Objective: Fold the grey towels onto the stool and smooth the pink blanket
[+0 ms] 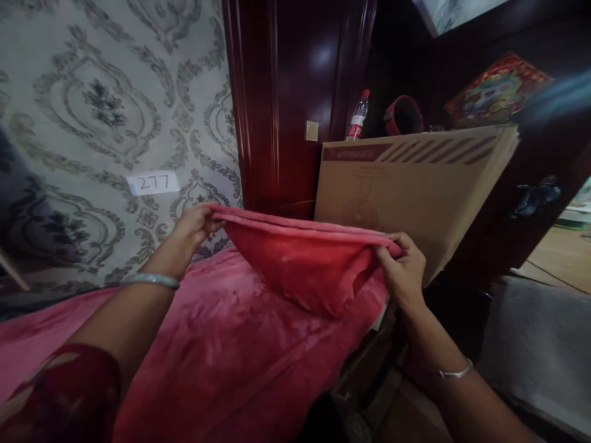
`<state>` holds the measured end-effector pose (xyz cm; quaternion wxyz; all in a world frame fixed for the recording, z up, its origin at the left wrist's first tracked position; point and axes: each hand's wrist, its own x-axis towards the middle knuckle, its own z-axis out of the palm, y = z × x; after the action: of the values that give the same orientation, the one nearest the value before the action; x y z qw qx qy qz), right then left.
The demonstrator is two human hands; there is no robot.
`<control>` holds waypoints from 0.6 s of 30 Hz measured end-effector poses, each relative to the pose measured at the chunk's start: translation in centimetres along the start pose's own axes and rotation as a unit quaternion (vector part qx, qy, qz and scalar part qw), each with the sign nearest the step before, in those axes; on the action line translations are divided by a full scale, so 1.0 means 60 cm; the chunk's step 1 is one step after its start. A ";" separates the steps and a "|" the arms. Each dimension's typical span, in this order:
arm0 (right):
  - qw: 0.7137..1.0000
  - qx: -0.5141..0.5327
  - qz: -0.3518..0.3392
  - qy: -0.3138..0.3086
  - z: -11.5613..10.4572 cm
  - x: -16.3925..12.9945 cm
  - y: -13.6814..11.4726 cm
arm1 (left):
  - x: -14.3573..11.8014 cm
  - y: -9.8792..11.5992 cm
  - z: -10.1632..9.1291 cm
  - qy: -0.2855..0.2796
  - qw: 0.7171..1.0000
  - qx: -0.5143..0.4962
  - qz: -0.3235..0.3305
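Observation:
A folded piece of red plush cloth (295, 264) is stretched between my two hands. My left hand (196, 224) pinches its left upper corner, near the patterned wall. At the right end, my right hand (404, 264) grips the other upper corner, with the thumb in front. The top edge shows several layers pressed together and slopes slightly down to the right. Below, the cloth sags onto a pinkish-red plush blanket (207, 344) spread over the surface in front of me; I cannot tell whether the two are one piece.
A large cardboard box (406, 184) stands behind my right hand. Above its back edge show a plastic bottle (357, 117) and a red band (404, 114). A dark red wooden panel (295, 92) rises beside the wallpaper (106, 111). A grey block-like thing (535, 344) sits at right.

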<state>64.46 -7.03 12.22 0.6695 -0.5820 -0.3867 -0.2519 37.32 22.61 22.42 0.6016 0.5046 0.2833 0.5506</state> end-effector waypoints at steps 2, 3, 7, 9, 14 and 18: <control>0.999 0.020 0.028 0.038 0.002 0.042 0.028 | 0.042 0.009 0.080 -0.009 0.999 0.011 0.034; 0.997 0.031 0.045 0.060 0.005 0.062 0.046 | 0.062 0.009 0.122 -0.018 0.999 0.012 0.049; 0.977 0.057 0.091 0.184 0.032 0.118 0.133 | 0.137 -0.026 0.277 -0.061 0.994 -0.004 0.088; 0.966 0.045 0.100 0.235 0.051 0.130 0.183 | 0.171 -0.059 0.341 -0.073 0.993 -0.007 0.090; 0.956 -0.021 0.125 0.264 0.072 0.112 0.302 | 0.249 -0.174 0.456 -0.127 0.989 0.024 0.075; 0.947 -0.078 0.180 0.255 0.062 0.073 0.368 | 0.295 -0.299 0.505 -0.198 0.975 0.082 0.060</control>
<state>83.55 1.42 2.94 0.7322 -0.6090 -0.0713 -0.2964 75.37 32.51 19.73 0.5684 0.6671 0.1719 0.4498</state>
